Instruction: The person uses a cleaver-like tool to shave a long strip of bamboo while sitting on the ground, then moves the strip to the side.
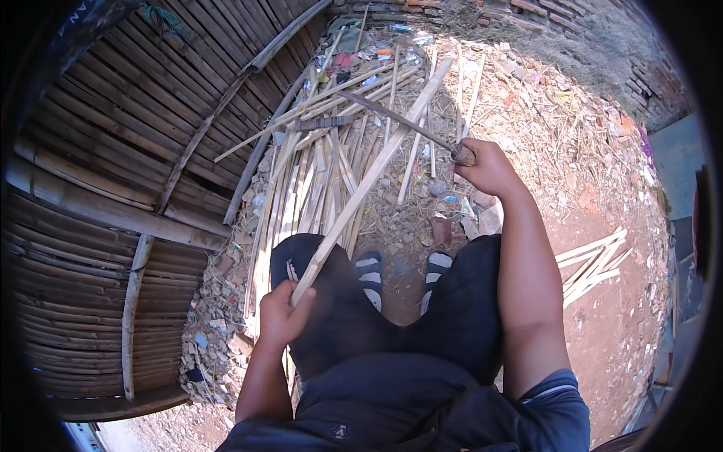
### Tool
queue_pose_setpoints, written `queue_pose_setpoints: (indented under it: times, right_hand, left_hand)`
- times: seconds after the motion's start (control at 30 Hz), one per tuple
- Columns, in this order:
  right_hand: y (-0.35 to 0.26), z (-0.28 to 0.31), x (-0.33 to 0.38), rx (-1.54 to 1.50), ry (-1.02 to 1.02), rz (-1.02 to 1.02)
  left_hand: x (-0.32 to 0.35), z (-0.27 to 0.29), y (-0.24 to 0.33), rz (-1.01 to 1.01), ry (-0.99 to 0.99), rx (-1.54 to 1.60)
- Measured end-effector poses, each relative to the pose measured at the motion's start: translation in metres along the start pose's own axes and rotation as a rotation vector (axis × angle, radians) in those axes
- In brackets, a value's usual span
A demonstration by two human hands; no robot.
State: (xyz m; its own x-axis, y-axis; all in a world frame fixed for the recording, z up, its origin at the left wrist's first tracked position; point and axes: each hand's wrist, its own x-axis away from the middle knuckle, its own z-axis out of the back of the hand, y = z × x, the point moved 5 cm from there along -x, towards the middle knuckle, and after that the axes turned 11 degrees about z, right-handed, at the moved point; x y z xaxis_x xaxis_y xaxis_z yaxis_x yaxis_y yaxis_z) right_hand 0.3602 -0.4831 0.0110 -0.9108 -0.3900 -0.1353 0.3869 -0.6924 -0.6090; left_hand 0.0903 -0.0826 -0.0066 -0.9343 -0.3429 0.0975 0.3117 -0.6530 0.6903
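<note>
My left hand [285,313] is closed round the near end of a long pale wooden strip [360,197], low over my left thigh. The strip slants away up and to the right, its far end above the rubble. In my right hand [488,167] is the wooden handle of a machete [433,137]. Its dark narrow blade points up and left and crosses the strip past the middle. I cannot tell whether the edge bites into the wood.
A pile of similar strips [316,181] lies ahead and left, with a short dark wooden piece [320,123] across it. More strips [595,264] lie at the right. A bamboo wall [113,173] stands at left, a brick wall [565,22] beyond the rubble. My sandalled feet [369,275] are below.
</note>
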Motion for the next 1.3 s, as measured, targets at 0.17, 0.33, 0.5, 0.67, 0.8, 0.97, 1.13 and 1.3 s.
queue_pose_setpoints:
  times: [0.17, 0.33, 0.5, 0.67, 0.8, 0.97, 1.13, 1.3]
  right_hand:
    - [0.021, 0.005, 0.007, -0.09, 0.182, -0.068]
    - [-0.078, -0.02, 0.018, 0.164, -0.231, 0.253]
    - [-0.081, -0.018, 0.016, 0.091, -0.27, 0.268]
    - [-0.006, 0.012, 0.006, -0.045, 0.196, -0.044]
    - [-0.042, -0.01, 0.013, 0.021, -0.028, 0.167]
    - [-0.099, -0.047, 0.019, 0.198, -0.331, 0.437]
    - [-0.053, -0.018, -0.004, 0.168, -0.122, 0.166]
    - [-0.03, -0.001, 0.0, 0.188, 0.066, -0.016]
  left_hand:
    - [0.001, 0.0, 0.01, -0.059, -0.002, -0.027]
    - [0.005, 0.004, -0.002, -0.05, 0.01, -0.041]
    - [0.016, 0.011, 0.005, -0.094, 0.022, -0.017]
    - [0.013, 0.014, 0.007, -0.084, -0.037, 0.018]
    - [0.008, 0.016, 0.005, -0.04, -0.129, 0.062]
    - [0.006, 0.018, 0.002, 0.012, -0.188, 0.019]
    - [0.002, 0.017, -0.007, 0.024, -0.181, 0.056]
    - [-0.007, 0.012, -0.006, -0.003, -0.188, 0.027]
